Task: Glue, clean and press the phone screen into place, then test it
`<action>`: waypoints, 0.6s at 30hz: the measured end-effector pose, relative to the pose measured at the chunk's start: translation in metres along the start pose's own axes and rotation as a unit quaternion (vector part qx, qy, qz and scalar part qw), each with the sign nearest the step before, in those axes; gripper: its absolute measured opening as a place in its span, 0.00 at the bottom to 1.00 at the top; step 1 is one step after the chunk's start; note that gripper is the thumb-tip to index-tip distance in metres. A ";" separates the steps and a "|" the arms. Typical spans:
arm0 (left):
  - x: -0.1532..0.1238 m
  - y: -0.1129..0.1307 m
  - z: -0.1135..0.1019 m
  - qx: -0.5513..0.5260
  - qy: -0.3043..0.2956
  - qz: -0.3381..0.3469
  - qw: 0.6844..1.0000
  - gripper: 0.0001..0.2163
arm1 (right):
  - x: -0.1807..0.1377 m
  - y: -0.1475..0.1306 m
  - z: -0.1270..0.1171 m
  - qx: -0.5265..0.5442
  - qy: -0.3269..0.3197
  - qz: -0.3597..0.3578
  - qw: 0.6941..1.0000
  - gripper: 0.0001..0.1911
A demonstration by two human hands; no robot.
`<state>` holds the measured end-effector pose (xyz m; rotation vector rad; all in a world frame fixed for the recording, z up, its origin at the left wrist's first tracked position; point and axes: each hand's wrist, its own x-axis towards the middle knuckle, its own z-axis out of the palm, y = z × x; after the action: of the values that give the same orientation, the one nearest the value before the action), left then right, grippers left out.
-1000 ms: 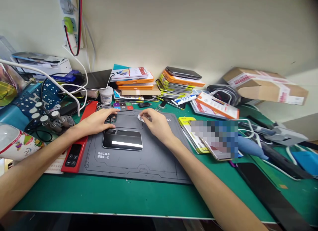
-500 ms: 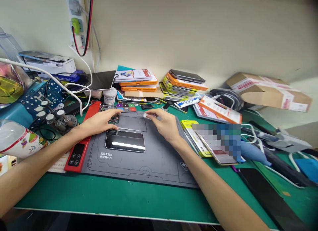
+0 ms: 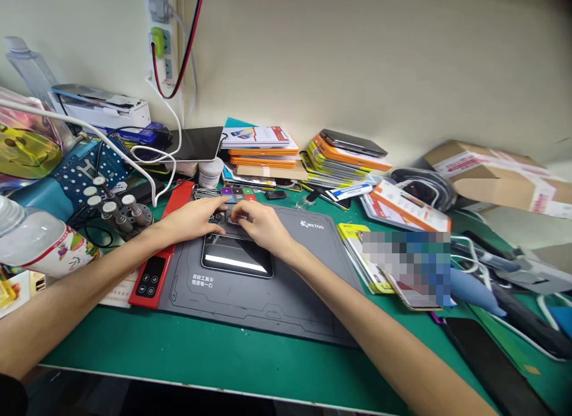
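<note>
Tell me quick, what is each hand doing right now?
Left hand: fingers rest flat beside the small dark phone part on the grey work mat.
Right hand: fingers curled over that part; grip cannot be told.

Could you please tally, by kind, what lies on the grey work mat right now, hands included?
Hands: 2, left hand and right hand, both at the mat's far edge
Glossy dark phone: 1
Phone with exposed camera end under the fingers: 1
Total: 4
</note>
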<state>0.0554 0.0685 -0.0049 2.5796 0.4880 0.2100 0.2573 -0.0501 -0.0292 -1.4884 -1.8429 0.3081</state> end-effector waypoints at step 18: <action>0.002 -0.003 0.006 -0.002 0.006 0.009 1.000 0.38 | -0.001 -0.009 0.002 -0.021 -0.041 -0.021 0.999 0.10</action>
<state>0.0580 0.0691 -0.0109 2.5802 0.4698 0.2336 0.2497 -0.0530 -0.0253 -1.4842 -1.9534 0.3156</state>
